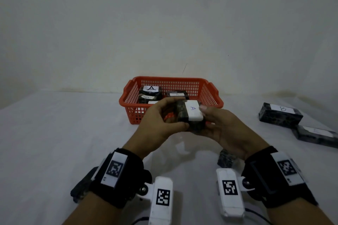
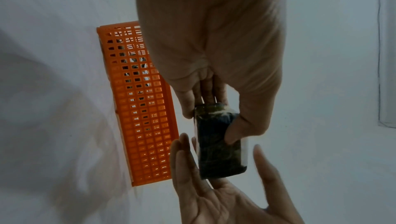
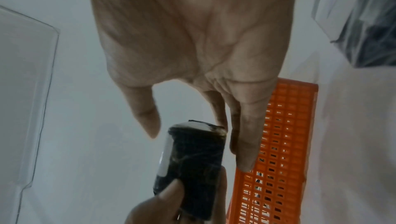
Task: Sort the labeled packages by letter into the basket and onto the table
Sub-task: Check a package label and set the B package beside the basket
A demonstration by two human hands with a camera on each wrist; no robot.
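A dark wrapped package with a white label "A" (image 1: 192, 113) is held in the air just in front of the orange basket (image 1: 172, 78). My left hand (image 1: 180, 112) grips its left end, thumb on the near side and fingers on the far side. In the left wrist view the thumb and fingers of that hand (image 2: 210, 124) pinch the package (image 2: 218, 143). My right hand (image 1: 206, 118) lies at the package's right end with straight fingers; in the right wrist view its thumb (image 3: 150, 126) stands a little off the package (image 3: 193, 160). Two "A" packages (image 1: 150, 90) lie in the basket.
A package labelled "B" (image 1: 280, 114) and another dark one (image 1: 316, 134) lie on the white table at the right. A small dark package (image 1: 226, 159) sits near my right wrist, and another (image 1: 82, 186) lies under my left wrist. A wall rises behind the basket.
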